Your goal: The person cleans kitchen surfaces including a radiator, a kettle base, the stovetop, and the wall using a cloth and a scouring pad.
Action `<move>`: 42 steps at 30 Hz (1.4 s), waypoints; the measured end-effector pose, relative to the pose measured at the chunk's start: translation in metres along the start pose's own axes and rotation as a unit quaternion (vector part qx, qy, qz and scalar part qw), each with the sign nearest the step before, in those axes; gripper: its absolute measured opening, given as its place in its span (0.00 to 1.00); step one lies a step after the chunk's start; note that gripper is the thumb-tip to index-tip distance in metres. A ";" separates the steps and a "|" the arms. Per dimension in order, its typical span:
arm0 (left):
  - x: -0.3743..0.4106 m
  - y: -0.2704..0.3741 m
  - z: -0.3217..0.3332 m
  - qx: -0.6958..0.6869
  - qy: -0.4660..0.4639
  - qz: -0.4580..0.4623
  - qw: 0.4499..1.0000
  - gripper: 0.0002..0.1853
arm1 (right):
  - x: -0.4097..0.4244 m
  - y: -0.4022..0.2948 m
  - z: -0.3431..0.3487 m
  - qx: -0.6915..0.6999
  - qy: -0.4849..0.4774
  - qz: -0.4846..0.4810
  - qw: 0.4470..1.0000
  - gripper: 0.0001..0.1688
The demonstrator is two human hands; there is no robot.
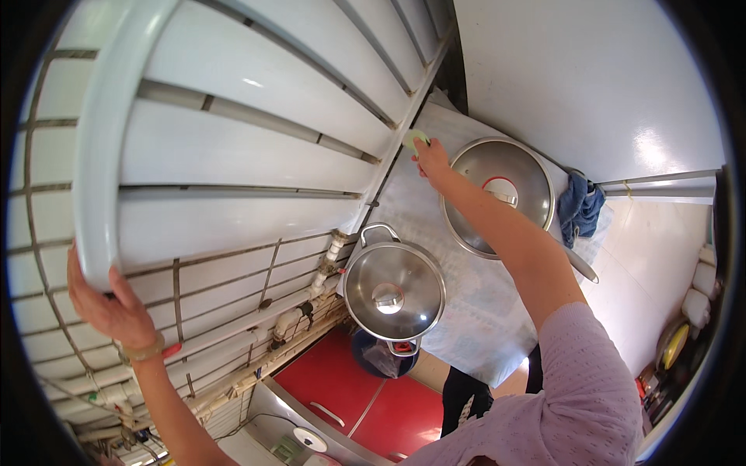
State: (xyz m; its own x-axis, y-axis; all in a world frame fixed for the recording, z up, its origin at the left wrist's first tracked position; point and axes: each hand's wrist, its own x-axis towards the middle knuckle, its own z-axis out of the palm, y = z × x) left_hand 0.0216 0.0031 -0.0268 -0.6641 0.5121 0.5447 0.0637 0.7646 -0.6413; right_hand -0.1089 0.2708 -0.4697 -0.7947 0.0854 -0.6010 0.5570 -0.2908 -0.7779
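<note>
A large white slatted panel (245, 140) stands tilted across the left of my view, with a thick white rail (99, 163) along its near edge. My left hand (111, 306) wraps the lower end of that rail, thumb on one side and fingers on the other. My right arm reaches far out over the covered table. In my right hand (431, 157) is a pale green pad or sponge (415, 140), partly hidden by my fingers. It is at the panel's far edge strip (402, 143); whether it touches is hard to tell.
Beneath my right arm sits a wide lidded pan (524, 169); nearer is a lidded steel pot (373, 274). Both stand on a plastic-covered table (466, 309). A blue denim cloth (580, 204) lies beside the pan. White pipes (233, 326) run along the tiled wall, above red cabinet doors (315, 373).
</note>
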 end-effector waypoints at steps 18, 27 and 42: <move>-0.035 -0.029 0.002 0.034 -0.029 -0.106 0.993 0.27 | 0.090 -0.025 -0.002 0.011 0.110 -0.070 0.991 0.26; -0.037 -0.037 0.002 0.073 -0.027 -0.070 0.995 0.27 | 0.050 0.000 0.007 -0.107 0.068 -0.191 0.973 0.22; -0.019 -0.014 0.010 0.020 -0.038 -0.079 0.996 0.26 | 0.084 -0.042 -0.024 -0.558 0.058 -0.325 0.761 0.15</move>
State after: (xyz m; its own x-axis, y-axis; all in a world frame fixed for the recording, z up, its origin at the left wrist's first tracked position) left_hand 0.0263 -0.0212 -0.0336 -0.7180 0.3538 0.5994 -0.0750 0.8168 -0.5720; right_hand -0.1938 0.3134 -0.4918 -0.9993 -0.0326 0.0165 -0.0363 0.8340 -0.5506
